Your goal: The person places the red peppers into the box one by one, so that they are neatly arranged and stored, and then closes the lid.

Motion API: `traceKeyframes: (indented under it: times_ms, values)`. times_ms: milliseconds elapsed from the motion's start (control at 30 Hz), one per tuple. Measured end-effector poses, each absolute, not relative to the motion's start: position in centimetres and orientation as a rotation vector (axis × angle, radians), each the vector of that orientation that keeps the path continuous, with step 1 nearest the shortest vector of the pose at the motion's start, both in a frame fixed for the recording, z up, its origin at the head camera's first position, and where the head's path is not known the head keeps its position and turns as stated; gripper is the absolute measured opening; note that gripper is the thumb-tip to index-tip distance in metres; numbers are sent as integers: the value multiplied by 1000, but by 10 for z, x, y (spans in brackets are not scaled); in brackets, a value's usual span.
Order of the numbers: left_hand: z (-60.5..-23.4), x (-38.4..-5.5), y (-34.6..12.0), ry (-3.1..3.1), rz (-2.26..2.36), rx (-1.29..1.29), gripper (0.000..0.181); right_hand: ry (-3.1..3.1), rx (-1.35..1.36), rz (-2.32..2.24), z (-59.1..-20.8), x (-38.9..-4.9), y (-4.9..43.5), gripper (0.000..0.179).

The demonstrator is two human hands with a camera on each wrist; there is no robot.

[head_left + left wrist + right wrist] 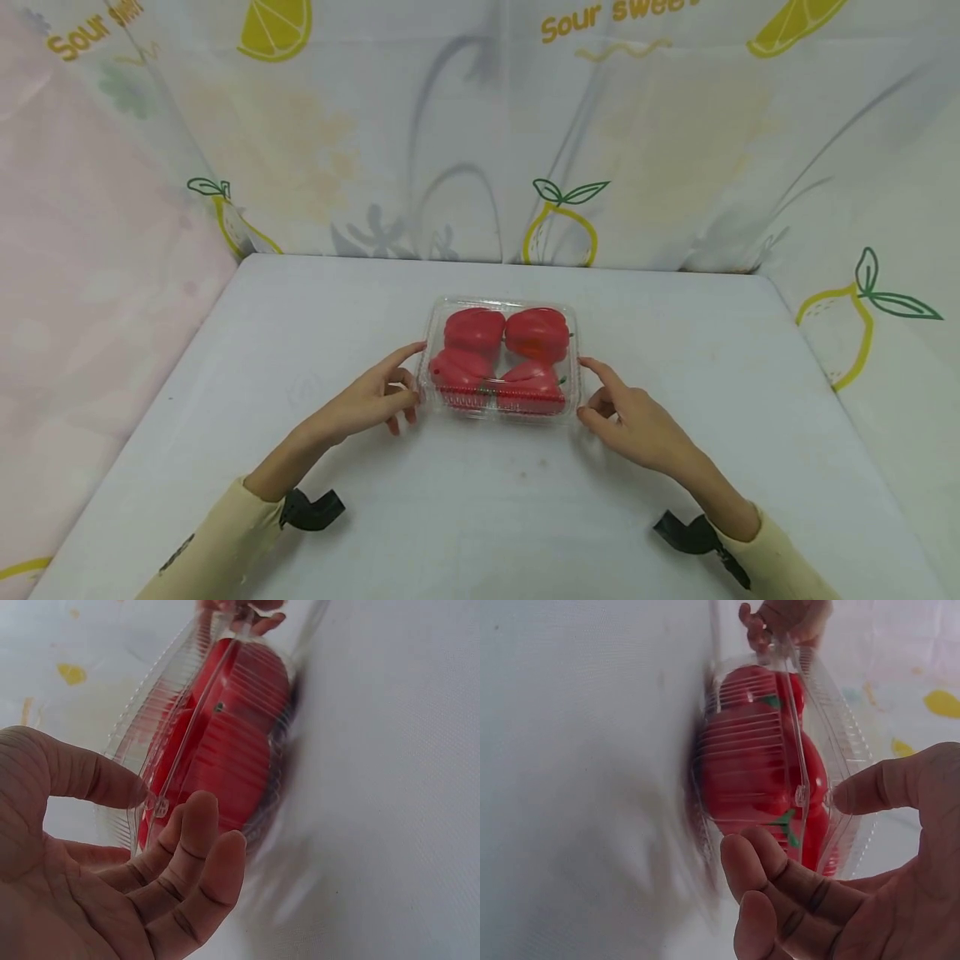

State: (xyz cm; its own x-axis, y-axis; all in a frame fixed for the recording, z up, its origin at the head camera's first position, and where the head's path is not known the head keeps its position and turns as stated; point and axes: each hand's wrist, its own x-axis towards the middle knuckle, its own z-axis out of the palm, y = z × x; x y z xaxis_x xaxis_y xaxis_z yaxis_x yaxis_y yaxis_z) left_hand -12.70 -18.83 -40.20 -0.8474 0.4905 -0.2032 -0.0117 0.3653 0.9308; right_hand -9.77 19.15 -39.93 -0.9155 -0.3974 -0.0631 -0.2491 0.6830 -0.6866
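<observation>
A clear plastic clamshell box point(497, 422) lies on the white table with several red bell peppers point(475, 330) inside, its lid over them. Green stems point(786, 825) show through the ridged wall. At the box's left side is my left hand point(371, 400), its index finger reaching along to the far corner and its thumb at the rim nearer me. My right hand point(633, 421) mirrors it on the right side, index finger and thumb tip at the rim. In both wrist views the thumbs touch the lid's edge, while the other fingers bend loosely beside the box.
The white table point(300, 333) runs back to a cloth backdrop point(450, 150) printed with lemons and lettering. Similar cloth hangs at both sides. Black straps point(311, 510) are at the cuffs of the pale yellow sleeves point(225, 533).
</observation>
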Motion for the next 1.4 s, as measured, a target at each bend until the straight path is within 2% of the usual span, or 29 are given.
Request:
traceKeyframes:
  times_ms: [267,633,1000,1400]
  values:
    - [-403,-128,-187,2150,1509,434,72,2460,-504,-1257,-406,-99,191,72]
    - [-409,-129,-186,2020,1644,376,72,2033,-304,-1644,-408,-106,194,75]
    - [-409,-128,-187,1980,1692,385,73,2013,-388,-1769,-412,-106,193,76]
    - [-410,-124,-189,2015,1641,414,74,2069,-377,-1624,-413,-109,201,77]
